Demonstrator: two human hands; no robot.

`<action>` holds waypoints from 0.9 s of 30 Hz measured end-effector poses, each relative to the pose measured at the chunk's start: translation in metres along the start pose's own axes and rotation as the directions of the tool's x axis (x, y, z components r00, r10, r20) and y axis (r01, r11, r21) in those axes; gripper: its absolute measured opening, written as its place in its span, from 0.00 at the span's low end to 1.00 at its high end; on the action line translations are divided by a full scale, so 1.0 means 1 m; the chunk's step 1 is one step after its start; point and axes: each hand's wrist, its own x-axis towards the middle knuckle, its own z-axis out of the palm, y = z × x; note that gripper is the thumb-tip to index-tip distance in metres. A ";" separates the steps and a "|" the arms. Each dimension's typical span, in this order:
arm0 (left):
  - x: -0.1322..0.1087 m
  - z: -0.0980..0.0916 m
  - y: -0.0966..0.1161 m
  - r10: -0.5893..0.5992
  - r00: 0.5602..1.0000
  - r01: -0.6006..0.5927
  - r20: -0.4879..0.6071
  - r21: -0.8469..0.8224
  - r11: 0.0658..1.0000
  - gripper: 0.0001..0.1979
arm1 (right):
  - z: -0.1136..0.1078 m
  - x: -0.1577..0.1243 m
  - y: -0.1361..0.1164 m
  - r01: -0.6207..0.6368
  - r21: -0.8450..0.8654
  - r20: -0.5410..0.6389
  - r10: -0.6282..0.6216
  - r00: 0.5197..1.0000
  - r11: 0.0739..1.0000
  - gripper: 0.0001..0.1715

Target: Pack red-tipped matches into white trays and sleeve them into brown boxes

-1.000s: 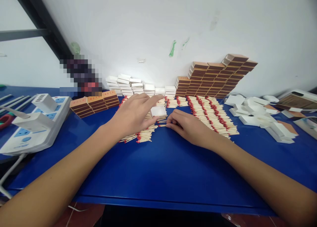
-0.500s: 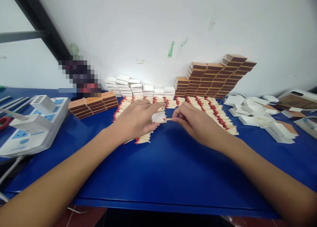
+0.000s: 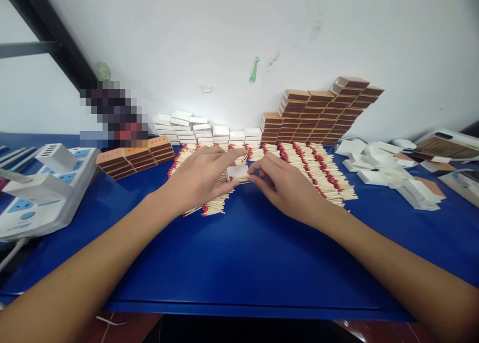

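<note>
blue tabletop [image 3: 239,258] below us: our left hand [image 3: 198,176] grasps a small white tray [image 3: 237,171] while our right hand [image 3: 286,186] pinches a matchstick [image 3: 242,179] at its edge.

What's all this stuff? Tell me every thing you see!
Small tray: one, white, between the hands
Matches: too many to count, pale with red heads, around the hands
Tall matchbox stack: one, brown, back right
Low matchbox stack: one, brown, left
Tray stacks: about six, white, along the wall
Card pieces: several, mostly white, right
Phone-like object: one, brown and white, far right
Power strip: one, white and blue, left
Adapters: two, white, on the strip
Rods: several, grey, far left
Table: one, blue, underneath
Wall: one, white, behind
Left hand: one, around the tray
Right hand: one, fingers at the tray's right end
</note>
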 end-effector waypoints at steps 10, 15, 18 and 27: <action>0.000 -0.008 -0.011 -0.119 0.993 0.118 0.010 0.066 0.991 0.31 | 0.016 0.000 0.015 -0.006 0.035 0.117 0.002 0.993 0.999 0.08; 0.000 -0.007 -0.007 -0.078 0.997 0.077 0.024 0.045 0.996 0.31 | 0.016 0.002 0.017 -0.047 0.039 0.183 0.039 0.982 0.998 0.06; 0.000 -0.007 -0.007 -0.073 0.997 0.071 0.021 0.059 0.996 0.31 | 0.011 0.002 0.016 -0.053 0.023 0.222 0.046 0.974 0.998 0.08; 0.000 0.000 0.000 -0.054 0.996 0.050 0.068 0.050 0.997 0.30 | -0.006 0.004 0.010 -0.017 -0.059 0.025 0.019 1.000 0.998 0.06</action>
